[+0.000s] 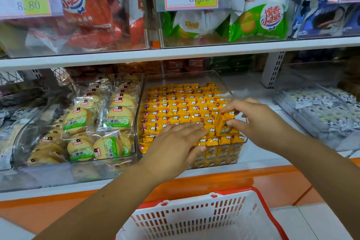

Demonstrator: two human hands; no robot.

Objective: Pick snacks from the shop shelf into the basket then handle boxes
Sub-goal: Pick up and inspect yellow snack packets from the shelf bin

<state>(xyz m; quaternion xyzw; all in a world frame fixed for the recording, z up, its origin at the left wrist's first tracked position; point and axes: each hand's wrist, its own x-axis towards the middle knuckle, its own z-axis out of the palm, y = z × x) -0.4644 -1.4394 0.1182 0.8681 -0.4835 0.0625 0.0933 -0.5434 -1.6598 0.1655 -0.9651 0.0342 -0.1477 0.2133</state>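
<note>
A clear plastic bin (224, 82) on the lower shelf holds several rows of small yellow snack packets (181, 103). My right hand (259, 121) pinches a few of these yellow packets (224, 122), lifted a little at the bin's right side. My left hand (175, 142) lies flat with straight fingers on the packets at the bin's front, thumb over the front rim. Below, a white basket (194, 218) with a red rim stands in front of the shelf; its inside is mostly out of view.
Left of the yellow bin is a clear bin of round biscuits in green-labelled bags (91, 122). Another clear bin with black-and-white packets (319, 109) stands at the right. The upper shelf (175, 52) carries bins of red, green and blue bags with price tags.
</note>
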